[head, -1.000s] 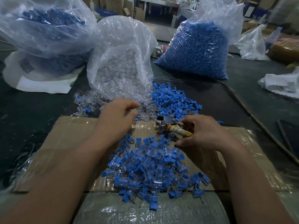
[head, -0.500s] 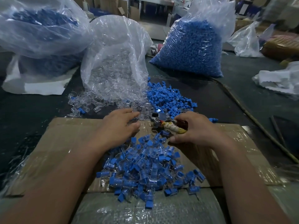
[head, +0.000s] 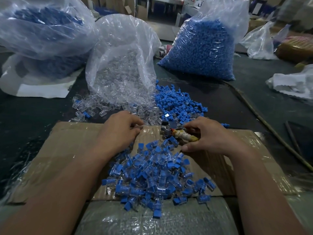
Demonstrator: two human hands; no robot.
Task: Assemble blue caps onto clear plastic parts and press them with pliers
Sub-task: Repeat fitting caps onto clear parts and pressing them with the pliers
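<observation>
Here right hand grips pliers near blue caps.

Both forearms bare, reaching in from near side, one each side of pile of capped pieces. Then left hand: just past pile's far-left corner, palm down, fingers curled under, too blurry to say if pinching anything. And right hand: past pile's far-right corner, fingers wrapped round pliers handle, thumb flat, pointing toward left hand.

Blue caps, clear parts, pliers.
We see loose caps heaped touching spilled clear parts; capped pieces piled nearer; pliers' handle cloth-wrapped, gripped by right hand.
</observation>
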